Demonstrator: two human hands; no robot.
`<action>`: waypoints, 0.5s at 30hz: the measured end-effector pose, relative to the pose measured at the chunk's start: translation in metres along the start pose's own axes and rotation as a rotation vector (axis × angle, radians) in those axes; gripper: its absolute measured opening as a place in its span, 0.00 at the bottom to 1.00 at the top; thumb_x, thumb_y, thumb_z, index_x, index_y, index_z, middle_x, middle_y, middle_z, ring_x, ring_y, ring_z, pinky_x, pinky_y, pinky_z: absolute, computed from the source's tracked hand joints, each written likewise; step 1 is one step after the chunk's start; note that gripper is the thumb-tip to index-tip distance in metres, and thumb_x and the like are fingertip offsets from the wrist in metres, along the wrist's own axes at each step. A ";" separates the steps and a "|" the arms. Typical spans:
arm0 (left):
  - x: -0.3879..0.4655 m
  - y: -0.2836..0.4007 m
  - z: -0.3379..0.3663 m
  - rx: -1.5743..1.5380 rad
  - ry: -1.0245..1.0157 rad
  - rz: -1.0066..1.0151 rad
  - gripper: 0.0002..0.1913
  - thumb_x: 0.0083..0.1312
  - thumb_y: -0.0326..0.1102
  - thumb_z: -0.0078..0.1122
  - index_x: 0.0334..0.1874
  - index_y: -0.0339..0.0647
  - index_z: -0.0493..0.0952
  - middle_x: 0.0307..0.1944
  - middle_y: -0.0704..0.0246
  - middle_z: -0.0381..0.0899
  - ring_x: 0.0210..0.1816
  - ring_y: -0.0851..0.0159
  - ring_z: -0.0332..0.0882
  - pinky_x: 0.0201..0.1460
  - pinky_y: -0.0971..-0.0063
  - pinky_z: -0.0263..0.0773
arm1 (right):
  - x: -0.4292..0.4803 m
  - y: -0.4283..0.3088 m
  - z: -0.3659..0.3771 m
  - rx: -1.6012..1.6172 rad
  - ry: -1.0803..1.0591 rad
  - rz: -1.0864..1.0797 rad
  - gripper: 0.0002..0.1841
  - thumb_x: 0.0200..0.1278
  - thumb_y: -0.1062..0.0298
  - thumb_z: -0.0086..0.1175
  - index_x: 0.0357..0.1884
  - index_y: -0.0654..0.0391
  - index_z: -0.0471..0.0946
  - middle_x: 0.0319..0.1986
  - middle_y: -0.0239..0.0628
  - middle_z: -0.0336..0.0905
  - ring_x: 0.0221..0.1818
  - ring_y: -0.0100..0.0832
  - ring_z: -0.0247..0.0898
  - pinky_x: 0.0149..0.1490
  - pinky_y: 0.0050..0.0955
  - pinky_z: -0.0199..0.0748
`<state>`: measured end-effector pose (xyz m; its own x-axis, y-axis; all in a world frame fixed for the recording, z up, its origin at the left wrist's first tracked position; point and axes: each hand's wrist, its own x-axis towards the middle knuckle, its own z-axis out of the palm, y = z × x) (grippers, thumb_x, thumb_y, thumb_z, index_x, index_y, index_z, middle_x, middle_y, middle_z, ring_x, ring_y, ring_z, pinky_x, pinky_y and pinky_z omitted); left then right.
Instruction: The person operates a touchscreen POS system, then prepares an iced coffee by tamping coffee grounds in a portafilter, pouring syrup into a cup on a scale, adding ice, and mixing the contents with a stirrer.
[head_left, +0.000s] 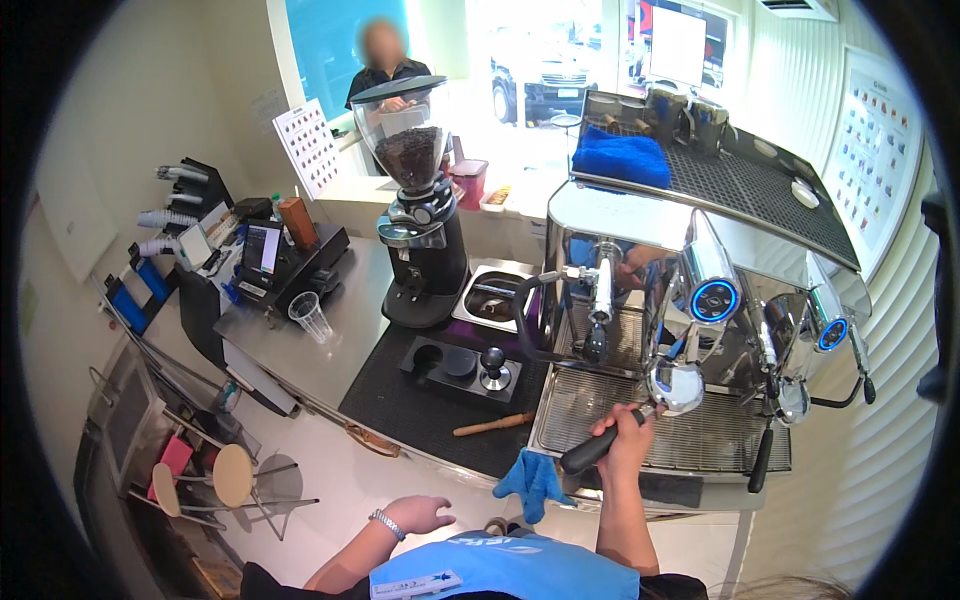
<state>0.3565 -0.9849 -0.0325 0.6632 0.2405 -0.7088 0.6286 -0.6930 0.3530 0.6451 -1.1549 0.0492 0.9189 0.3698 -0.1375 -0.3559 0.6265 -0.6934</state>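
My right hand (627, 439) is closed around the black handle of a portafilter (600, 450), whose metal head sits at the near group head (675, 382) of a chrome espresso machine. Above the drip tray grate (585, 405) this handle points toward me and left. My left hand (424, 515), a metal bracelet at its wrist, hangs in front of my apron with fingers apart and nothing in it. A tamper (495, 369) stands in a black tamping station (457, 364) on the rubber mat, with a wooden-handled brush or stick (491, 425) nearer me. A blue cloth (534, 487) hangs at the counter's edge.
A coffee grinder (420, 262) with beans stands behind the mat, beside a knock box (495, 296). Leftward are a clear plastic cup (310, 316) and a register screen (262, 247). A steam wand (596, 330) hangs left of the group head. Another person (386, 75) stands beyond the counter.
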 end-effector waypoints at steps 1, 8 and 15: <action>0.001 0.002 -0.012 -0.016 -0.006 0.005 0.29 0.71 0.57 0.50 0.66 0.43 0.71 0.55 0.54 0.81 0.55 0.50 0.79 0.59 0.62 0.71 | 0.001 0.005 0.004 0.031 0.017 -0.029 0.09 0.62 0.79 0.51 0.35 0.55 0.62 0.21 0.38 0.66 0.18 0.34 0.66 0.26 0.36 0.70; 0.000 0.039 -0.054 -0.097 -0.044 0.227 0.29 0.71 0.55 0.51 0.66 0.42 0.71 0.48 0.56 0.83 0.49 0.55 0.82 0.55 0.67 0.73 | -0.002 -0.010 -0.008 0.124 -0.099 0.101 0.07 0.61 0.74 0.51 0.37 0.47 0.68 0.19 0.30 0.65 0.16 0.28 0.63 0.26 0.35 0.68; 0.017 0.111 -0.055 -0.291 -0.013 0.509 0.25 0.71 0.50 0.55 0.63 0.41 0.72 0.47 0.57 0.82 0.49 0.57 0.80 0.54 0.65 0.73 | -0.022 -0.018 -0.042 0.376 -0.498 0.415 0.08 0.61 0.61 0.56 0.35 0.52 0.72 0.18 0.34 0.68 0.22 0.33 0.66 0.32 0.40 0.71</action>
<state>0.4598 -1.0202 0.0284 0.9071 -0.0832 -0.4127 0.3191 -0.5036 0.8029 0.6380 -1.2028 0.0351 0.5425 0.8377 0.0633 -0.7727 0.5271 -0.3537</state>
